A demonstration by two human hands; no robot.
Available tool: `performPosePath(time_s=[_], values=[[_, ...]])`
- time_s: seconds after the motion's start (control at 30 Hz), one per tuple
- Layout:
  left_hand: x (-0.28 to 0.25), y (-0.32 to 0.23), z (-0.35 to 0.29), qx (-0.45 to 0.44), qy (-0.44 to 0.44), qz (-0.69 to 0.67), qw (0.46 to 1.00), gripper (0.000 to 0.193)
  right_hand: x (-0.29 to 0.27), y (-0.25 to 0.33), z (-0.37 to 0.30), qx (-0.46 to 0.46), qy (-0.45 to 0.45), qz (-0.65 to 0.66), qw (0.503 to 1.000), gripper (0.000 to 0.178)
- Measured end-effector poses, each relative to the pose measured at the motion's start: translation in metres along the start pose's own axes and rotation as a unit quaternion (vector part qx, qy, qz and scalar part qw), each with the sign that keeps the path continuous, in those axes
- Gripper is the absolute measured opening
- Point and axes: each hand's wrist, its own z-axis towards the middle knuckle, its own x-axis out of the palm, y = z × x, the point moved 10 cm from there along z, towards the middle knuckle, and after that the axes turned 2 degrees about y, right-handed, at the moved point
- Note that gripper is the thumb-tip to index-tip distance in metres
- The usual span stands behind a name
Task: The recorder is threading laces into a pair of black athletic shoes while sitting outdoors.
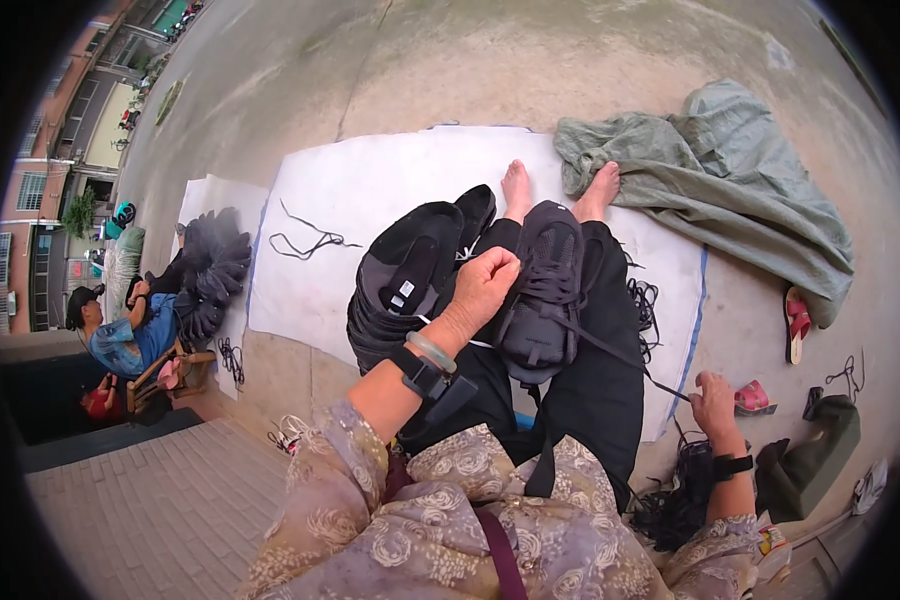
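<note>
Probably best to draw the lace [618, 353] steadily: right hand [713, 405], near right, pinches it; left hand [487, 284], curled closed, hold hidden, sits left of shoe [542, 285], which wants bracing on the legs [605, 410].

Daylight covers concrete ground [440, 75], grey brickwork [155, 510] and reddish buildings [58, 150].

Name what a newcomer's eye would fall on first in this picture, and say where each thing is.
Most likely the dark shoe on the person's legs mid-picture, its black lace stretched out to the right hand. Next, the stack of dark shoes just left of it, then the rumpled green cloth at upper right, overlapping the white sheet.
</note>
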Motion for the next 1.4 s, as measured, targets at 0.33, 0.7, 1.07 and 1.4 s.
performPosePath(time_s=[0.33, 0.7, 1.07, 1.4], values=[[0.078, -0.064, -0.032, 0.260, -0.022, 0.438, 0.860, 0.010, -0.051, 0.248, 0.079, -0.168, -0.050, 0.205, 0.963, 0.052], [0.098, -0.057, -0.035, 0.256, -0.035, 0.529, 0.808, 0.013, -0.021, 0.214, 0.094, -0.075, -0.101, 0.447, 0.886, 0.037], [0.117, -0.090, -0.047, 0.393, 0.049, 0.534, 0.747, 0.018, -0.004, 0.200, 0.094, -0.021, -0.028, 0.518, 0.855, 0.056], [-0.225, -0.010, -0.130, -0.029, -0.181, 0.722, 0.667, 0.011, 0.000, 0.199, 0.090, -0.001, -0.013, 0.551, 0.834, 0.074]])
